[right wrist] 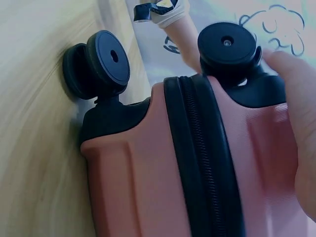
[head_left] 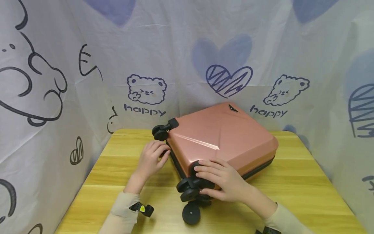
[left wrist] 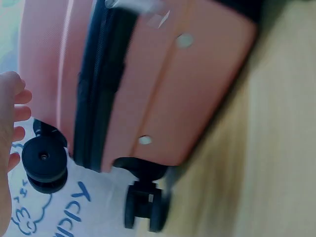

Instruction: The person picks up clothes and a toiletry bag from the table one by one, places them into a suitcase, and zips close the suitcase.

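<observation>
A rose-pink hard-shell suitcase (head_left: 222, 136) lies flat on its broad side, its wheeled end toward the left front. My right hand (head_left: 223, 178) rests on the near front corner, fingers stretched over the black wheel mount beside the upper caster wheel (head_left: 188, 189). Below that pair sits another black caster wheel (head_left: 191, 213). At the wheeled end, my left hand (head_left: 152, 157) is beside the suitcase edge with fingers loosely bent; contact is unclear. Just beyond it is the far caster wheel (head_left: 160, 132). A black zipper band (right wrist: 200, 158) runs around the suitcase side in the right wrist view.
The suitcase lies on a wood-grain table (head_left: 304, 195). White cloth (head_left: 181, 48) printed with hearts and bears hangs behind and at both sides, close to the suitcase's far corner. A black strap device (head_left: 142, 209) is on the left wrist.
</observation>
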Demonstrator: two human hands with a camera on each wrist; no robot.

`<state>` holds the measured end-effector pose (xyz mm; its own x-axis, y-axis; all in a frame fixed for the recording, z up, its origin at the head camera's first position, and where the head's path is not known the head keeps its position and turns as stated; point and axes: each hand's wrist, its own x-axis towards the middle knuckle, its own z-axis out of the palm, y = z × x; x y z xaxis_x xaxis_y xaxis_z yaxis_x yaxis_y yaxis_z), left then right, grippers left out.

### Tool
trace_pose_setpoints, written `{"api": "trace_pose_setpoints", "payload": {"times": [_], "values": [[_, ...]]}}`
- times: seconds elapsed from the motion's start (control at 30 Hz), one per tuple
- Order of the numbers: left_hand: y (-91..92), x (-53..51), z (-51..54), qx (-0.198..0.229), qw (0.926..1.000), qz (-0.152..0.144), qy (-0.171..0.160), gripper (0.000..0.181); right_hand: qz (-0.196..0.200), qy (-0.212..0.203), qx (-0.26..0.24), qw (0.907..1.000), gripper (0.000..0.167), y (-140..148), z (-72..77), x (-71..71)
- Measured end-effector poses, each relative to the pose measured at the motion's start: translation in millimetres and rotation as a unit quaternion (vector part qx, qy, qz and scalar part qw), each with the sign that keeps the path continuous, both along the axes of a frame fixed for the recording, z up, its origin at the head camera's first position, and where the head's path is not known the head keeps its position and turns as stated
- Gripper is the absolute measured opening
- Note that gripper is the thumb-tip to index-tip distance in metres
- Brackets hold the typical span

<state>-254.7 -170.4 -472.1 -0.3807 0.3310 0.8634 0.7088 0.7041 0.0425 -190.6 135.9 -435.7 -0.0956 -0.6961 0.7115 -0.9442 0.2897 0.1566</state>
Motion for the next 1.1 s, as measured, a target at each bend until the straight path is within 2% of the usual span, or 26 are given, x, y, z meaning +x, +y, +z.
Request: {"api": "trace_pose_setpoints", "payload": {"times": [0.2,0.43,0.63,0.8,0.93,1.1], "values": [[1.4,-7.5,18.2,-0.022,0.9997,0.011,0.005,0.016,0.060,0.009,-0.074,0.9955,0.031,13,-3.5,2.3],[-1.3,-12.9,31.1,-0.045,0.9986,0.021,0.019,0.021,0.107,0.010,-0.114,0.9876,0.027,30,-0.7,8.7],[-4.2,-17.8,45.9,-0.062,0.9976,0.014,0.028,0.022,0.109,0.012,-0.121,0.9866,0.025,47,3.9,16.4],[-6.4,-20.9,61.1,-0.096,0.9949,0.026,0.020,0.025,0.106,0.022,-0.136,0.9847,0.024,61,5.7,18.9],[-5.7,-22.3,68.9,-0.127,0.9911,0.039,0.000,0.030,0.111,0.030,-0.175,0.9778,0.025,70,5.3,20.6],[-1.0,-22.7,70.9,-0.161,0.9861,0.038,-0.020,0.034,0.108,0.041,-0.228,0.9669,0.026,86,2.7,22.7]]}}
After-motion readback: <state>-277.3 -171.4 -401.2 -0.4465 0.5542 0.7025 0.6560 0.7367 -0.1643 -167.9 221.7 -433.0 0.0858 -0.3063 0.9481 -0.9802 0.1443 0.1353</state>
